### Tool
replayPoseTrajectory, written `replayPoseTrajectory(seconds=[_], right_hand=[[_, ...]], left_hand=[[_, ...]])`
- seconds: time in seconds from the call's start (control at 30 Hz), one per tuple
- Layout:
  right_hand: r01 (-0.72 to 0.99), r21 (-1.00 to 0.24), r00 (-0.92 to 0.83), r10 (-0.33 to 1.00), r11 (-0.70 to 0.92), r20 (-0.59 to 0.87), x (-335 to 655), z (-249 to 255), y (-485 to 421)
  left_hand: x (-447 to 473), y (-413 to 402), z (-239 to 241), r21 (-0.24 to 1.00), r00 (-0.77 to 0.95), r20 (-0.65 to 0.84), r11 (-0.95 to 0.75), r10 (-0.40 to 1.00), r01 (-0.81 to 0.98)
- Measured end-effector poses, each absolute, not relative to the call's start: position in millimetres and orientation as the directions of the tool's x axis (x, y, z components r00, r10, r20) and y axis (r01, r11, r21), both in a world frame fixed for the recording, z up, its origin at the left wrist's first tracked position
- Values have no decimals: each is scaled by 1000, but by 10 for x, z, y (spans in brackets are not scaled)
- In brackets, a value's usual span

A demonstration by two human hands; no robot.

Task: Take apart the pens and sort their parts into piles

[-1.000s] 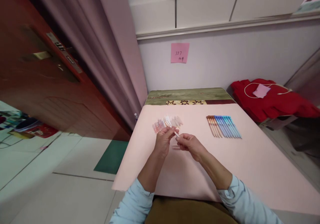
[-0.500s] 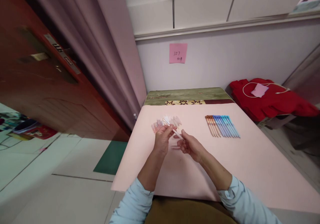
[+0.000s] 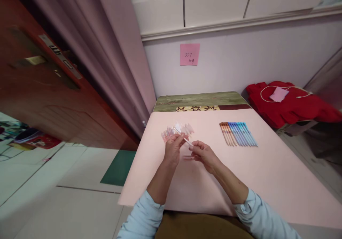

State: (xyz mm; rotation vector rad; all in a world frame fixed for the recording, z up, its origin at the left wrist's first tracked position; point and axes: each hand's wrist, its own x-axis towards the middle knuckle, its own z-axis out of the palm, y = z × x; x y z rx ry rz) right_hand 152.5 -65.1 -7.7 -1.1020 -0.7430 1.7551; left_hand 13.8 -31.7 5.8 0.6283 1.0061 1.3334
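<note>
Thumb and fingers of both hands pinch one slim white rod [image 3: 188, 142]: the left hand [image 3: 173, 150] at its upper end, the right hand [image 3: 205, 156] at its lower end. It slants from about 10 toward 4 o'clock, held over the pale pink table cover [image 3: 267, 182]. Whether it is one part or two being joined cannot be determined at this size.

Bearings below are taken from the rod, with the wall at 12 o'clock.

Completed work, as judged: a neat row of pens [image 3: 238, 134] lies between 2 and 3 o'clock, brown-topped at its near side, then blue, then light blue at the far right. All appear whole and are aligned side by side.

Outstanding, as judged: a spread of loose parts [image 3: 168, 133], clear, pinkish and white, lies from 10 to 12 o'clock just beyond the left hand. Pale pink pieces [image 3: 188, 157] lie at 6 o'clock, beside the right hand. Individual parts are too blurred to count. Assessment: work is partway along, with the held item unfinished.
</note>
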Motion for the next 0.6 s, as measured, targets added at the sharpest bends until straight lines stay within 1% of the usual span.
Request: replayPoseTrajectory(seconds=[0.07,0.23,0.3,0.4,0.47,0.53,0.6], right_hand=[[-380,-831,-174,913,-407,-368,1525,-71,-647],[-286,-809,-270,854,-513,-445,1513,-84,-621],[-296,-826,-247,874,-479,-418,1502,-81,-618],[-354,-839,-183,910,-413,-371,1489,-65,-618],[-360,-823,-196,898,-440,-394,1483,-63,-613],[-331,-811,-238,874,-483,-424,1478,-76,-603],[-308,-823,-244,875,-478,-417,1475,-98,-592]], left_hand=[[137,-304,59,849,-73,-239,172,968,-499],[132,-282,44,854,-67,-229,167,971,-492],[128,-280,46,853,-70,-231,167,970,-494],[121,-278,59,845,-86,-249,173,965,-506],[116,-274,65,846,-86,-245,169,966,-505],[107,-266,67,850,-78,-235,165,969,-501],[90,-255,70,847,-85,-237,162,968,-506]])
